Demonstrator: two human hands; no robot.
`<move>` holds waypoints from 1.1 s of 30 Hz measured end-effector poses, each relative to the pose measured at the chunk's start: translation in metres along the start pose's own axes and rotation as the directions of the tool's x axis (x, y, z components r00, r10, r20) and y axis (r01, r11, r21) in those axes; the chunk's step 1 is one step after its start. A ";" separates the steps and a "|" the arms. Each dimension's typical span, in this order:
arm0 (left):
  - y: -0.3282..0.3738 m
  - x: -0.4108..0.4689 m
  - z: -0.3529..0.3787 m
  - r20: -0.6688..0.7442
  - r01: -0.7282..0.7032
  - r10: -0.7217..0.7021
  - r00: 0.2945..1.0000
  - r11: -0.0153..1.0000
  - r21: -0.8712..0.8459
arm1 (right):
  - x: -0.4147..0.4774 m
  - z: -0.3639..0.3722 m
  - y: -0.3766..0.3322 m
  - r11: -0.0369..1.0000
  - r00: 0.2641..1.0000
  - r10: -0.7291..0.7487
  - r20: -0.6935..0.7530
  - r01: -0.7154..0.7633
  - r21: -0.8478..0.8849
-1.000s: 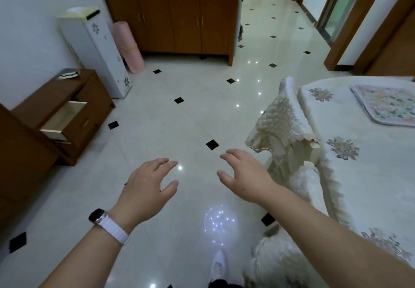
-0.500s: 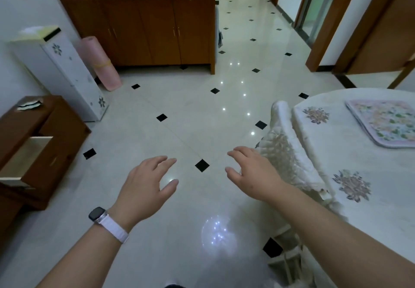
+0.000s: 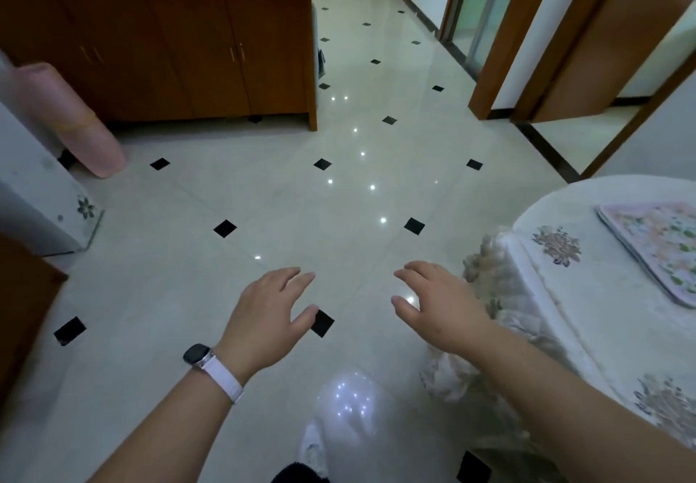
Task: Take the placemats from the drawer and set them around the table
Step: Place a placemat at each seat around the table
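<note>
White tiles with small black squares cover the floor (image 3: 263, 200) under both hands. The left hand (image 3: 263, 316), with a watch (image 3: 197, 355) on its wrist, and the right hand (image 3: 438, 305) hover above the floor, palms down, fingers (image 3: 297, 282) loosely spread and holding nothing. One flowered placemat (image 3: 655, 249) lies flat on the cloth-covered desk (image 3: 610, 316) at the right, near the right hand but not touching it.

Home, dining area. Glossy tiled floor (image 3: 263, 188) is running into a hallway; wooden sideboard (image 3: 169, 49) is standing against the wall; floral placemat (image 3: 659, 249) is lying on cloth-draped round table (image 3: 587, 313); covered chair (image 3: 486, 260) is sitting alongside.
</note>
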State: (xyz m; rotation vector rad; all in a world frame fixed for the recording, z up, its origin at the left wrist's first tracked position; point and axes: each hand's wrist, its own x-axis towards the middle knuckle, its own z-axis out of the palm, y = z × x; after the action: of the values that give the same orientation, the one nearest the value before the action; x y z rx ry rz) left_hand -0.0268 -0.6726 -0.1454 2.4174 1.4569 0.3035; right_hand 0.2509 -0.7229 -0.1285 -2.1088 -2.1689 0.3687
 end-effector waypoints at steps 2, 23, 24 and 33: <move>-0.014 0.041 -0.005 0.029 -0.047 0.047 0.998 0.999 -0.018 | 0.030 -0.009 -0.001 1.000 0.999 0.028 -0.019 -0.028 -0.011; 0.038 0.456 0.022 0.210 -0.377 0.361 0.908 0.925 0.039 | 0.290 -0.056 0.200 0.952 0.957 0.284 -0.063 -0.274 0.137; 0.047 0.474 0.022 0.211 -0.398 0.383 0.899 0.917 0.034 | 0.298 -0.061 0.214 0.947 0.952 0.298 -0.069 -0.286 0.144; 0.124 0.620 0.047 0.215 -0.581 0.578 0.787 0.812 -0.055 | 0.335 -0.100 0.322 0.859 0.856 0.504 -0.117 -0.481 0.177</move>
State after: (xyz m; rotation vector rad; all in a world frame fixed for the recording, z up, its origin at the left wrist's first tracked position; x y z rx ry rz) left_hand 0.3777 -0.1851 -0.1291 2.7537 0.5870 0.1398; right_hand 0.5738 -0.3739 -0.1422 -2.4911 -1.4419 0.3606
